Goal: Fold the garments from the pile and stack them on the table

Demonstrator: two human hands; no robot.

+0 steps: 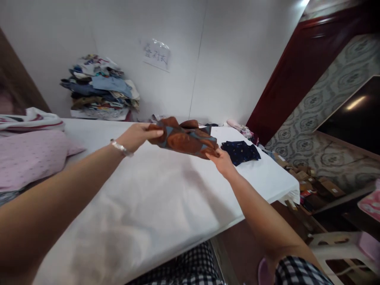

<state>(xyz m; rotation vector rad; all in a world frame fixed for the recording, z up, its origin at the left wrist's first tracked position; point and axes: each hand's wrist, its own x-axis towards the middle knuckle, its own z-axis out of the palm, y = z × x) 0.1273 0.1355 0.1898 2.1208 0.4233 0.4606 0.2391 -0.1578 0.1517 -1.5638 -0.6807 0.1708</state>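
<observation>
A folded brown cloth with blue patches (185, 138) hangs just above the white table (154, 206), held between both my hands. My left hand (138, 135), a silver bracelet on its wrist, pinches the cloth's left end with the thumb on top. My right hand (221, 161) grips the cloth's lower right corner, fingers closed on it. A folded dark blue garment (241, 151) lies flat on the table just right of my right hand.
A tall pile of mixed clothes (99, 89) stands against the back wall. Pink and striped fabrics (28, 154) lie at the table's left. Small garments (242, 128) sit at the far right corner. Cardboard boxes (308, 182) and a white plastic stool (341, 249) stand on the floor right.
</observation>
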